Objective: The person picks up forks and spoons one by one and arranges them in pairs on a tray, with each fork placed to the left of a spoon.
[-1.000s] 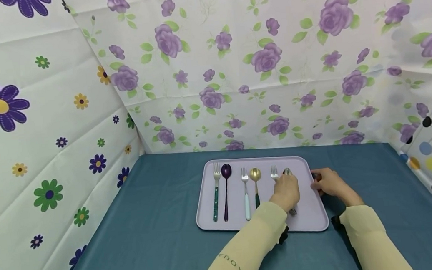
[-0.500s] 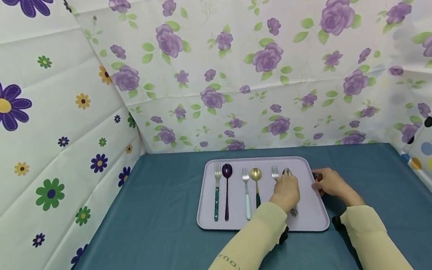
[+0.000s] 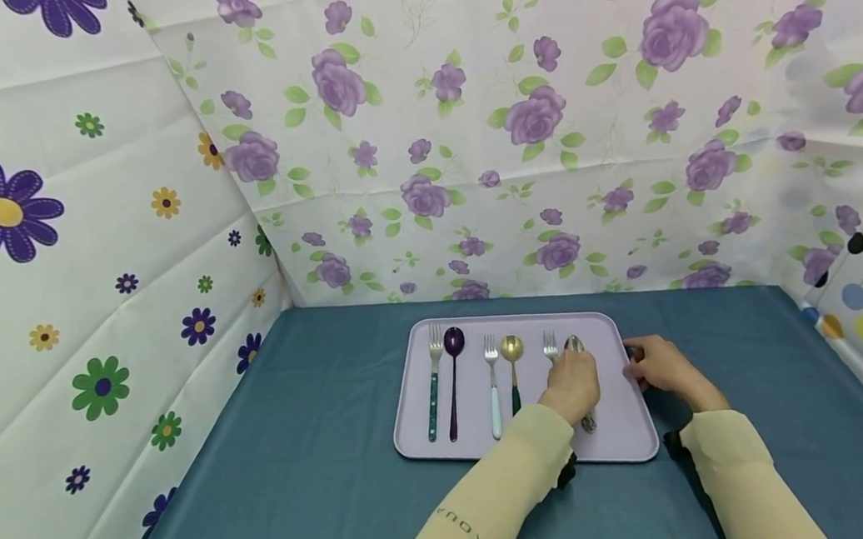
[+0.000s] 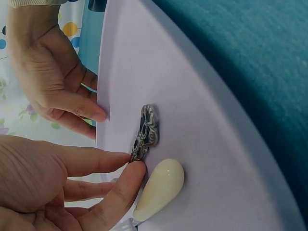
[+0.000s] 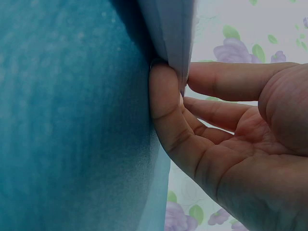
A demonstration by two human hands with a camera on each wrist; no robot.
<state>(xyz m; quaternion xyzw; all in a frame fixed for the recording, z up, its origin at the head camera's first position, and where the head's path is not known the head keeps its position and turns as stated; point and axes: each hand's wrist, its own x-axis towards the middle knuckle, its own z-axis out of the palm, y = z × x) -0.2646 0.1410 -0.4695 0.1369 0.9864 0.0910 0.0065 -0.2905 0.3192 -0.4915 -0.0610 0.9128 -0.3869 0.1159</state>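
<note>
A pale lilac tray (image 3: 627, 444) holds cutlery laid in pairs. My left hand (image 3: 573, 383) is over its right part and pinches a silver spoon (image 4: 147, 126) by its ornate handle between thumb and finger. The spoon's bowl shows beyond the knuckles. Beside it lies a fork (image 3: 549, 343), whose cream handle shows in the left wrist view and is mostly covered by my hand in the head view. At the tray's right edge my right hand (image 3: 659, 362) grips the rim, with the thumb against the rim and a fingertip tucked underneath in the right wrist view.
Further left on the tray lie a green-handled fork (image 3: 433, 386), a dark purple spoon (image 3: 452, 376), a light-blue-handled fork (image 3: 495, 407) and a gold spoon (image 3: 511, 349). A blue-green cloth (image 3: 301, 446) covers the table. Flowered sheets (image 3: 391, 122) stand behind and at the left.
Both hands stay almost still. Over the second the scene shifts very slightly to the right in the head view.
</note>
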